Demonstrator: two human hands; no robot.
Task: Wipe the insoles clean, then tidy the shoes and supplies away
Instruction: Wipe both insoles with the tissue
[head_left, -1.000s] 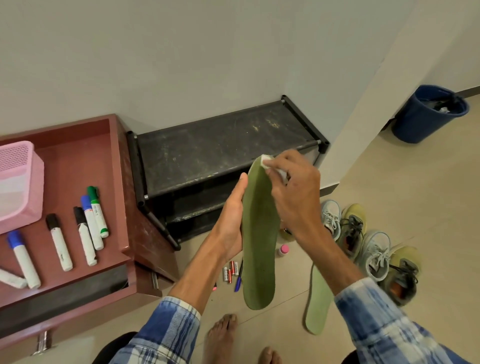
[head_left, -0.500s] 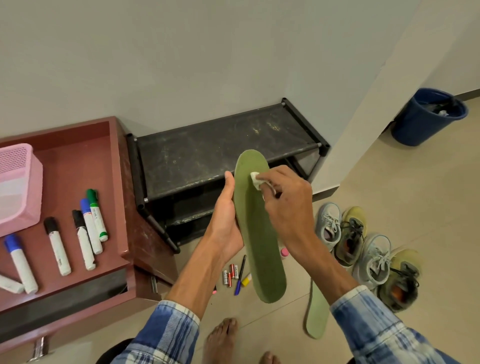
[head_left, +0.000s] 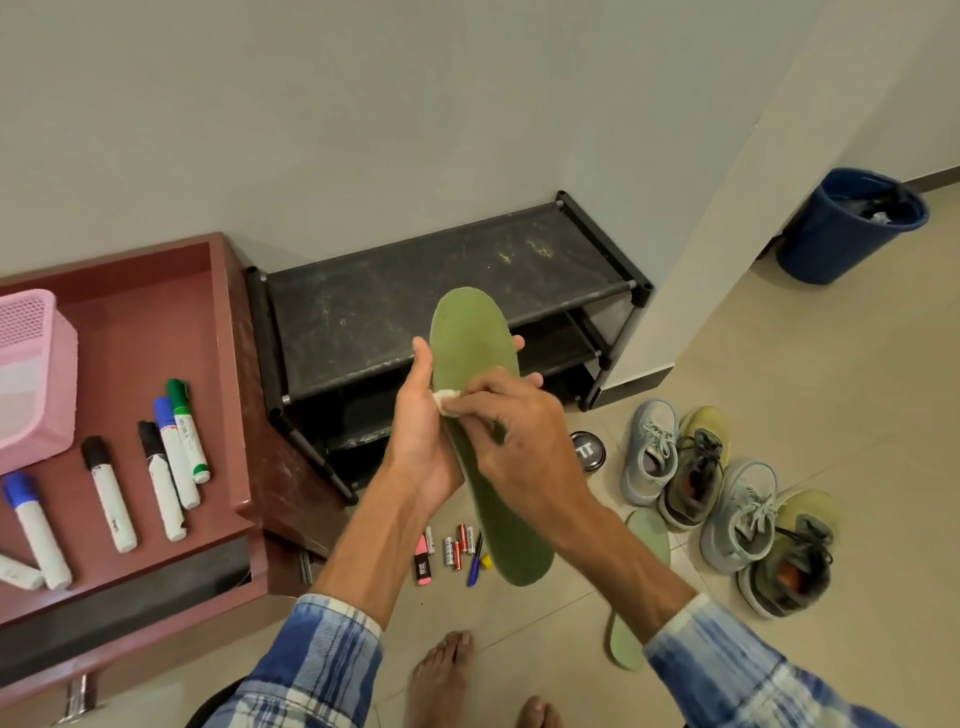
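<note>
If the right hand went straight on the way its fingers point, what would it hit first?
Most likely the left hand. The right hand pinches a wipe at the edge of the insole, fingers aimed at the left palm gripping it there. Wipe and palm look nearly touching, though depth is unclear.

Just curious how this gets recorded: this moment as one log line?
step: wiping | left hand: holds green insole | right hand: pinches white wipe against it | second insole: on floor
</note>
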